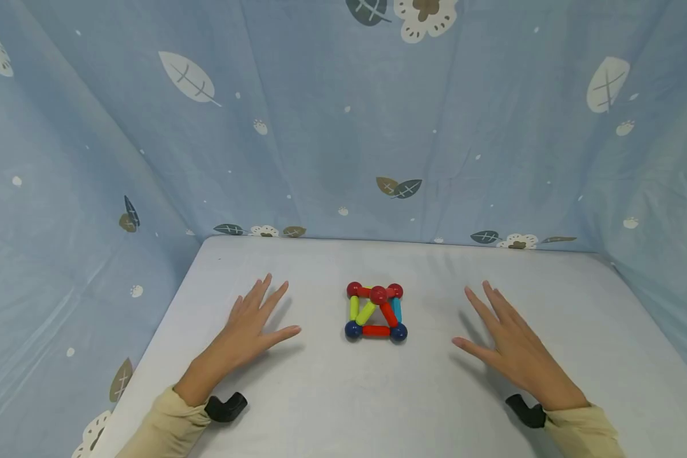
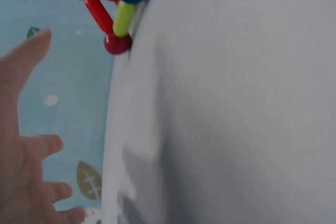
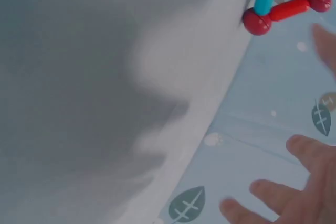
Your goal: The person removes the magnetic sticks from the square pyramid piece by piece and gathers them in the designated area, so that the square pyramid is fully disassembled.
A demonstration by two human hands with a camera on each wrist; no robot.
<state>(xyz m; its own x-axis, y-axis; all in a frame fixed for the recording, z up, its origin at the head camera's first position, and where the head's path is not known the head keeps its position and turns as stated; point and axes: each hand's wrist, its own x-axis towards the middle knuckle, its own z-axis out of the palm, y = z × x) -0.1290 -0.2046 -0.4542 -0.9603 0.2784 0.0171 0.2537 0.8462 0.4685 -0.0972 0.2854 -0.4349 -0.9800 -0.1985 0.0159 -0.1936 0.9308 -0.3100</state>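
Observation:
A small structure of coloured rods and balls [image 1: 376, 331] stands on the white table, between the two hands. Its base has two dark blue balls in front and two red ones behind, and a third red ball [image 1: 379, 295] sits on top where sloping rods meet. The rods are red, yellow-green and light blue. To the left of it, my left hand [image 1: 246, 334] hovers with fingers spread and nothing in it. My right hand [image 1: 512, 350] is likewise spread and holds nothing, off to the right. In both wrist views the structure [image 2: 123, 19] appears beyond the thumb, apart from the fingers.
The white table [image 1: 343, 401] lies under both hands. A blue curtain [image 1: 320, 140] with leaf and flower prints rises along its back and sides. Each wrist carries a black band-like device [image 1: 226, 407] at the beige sleeve.

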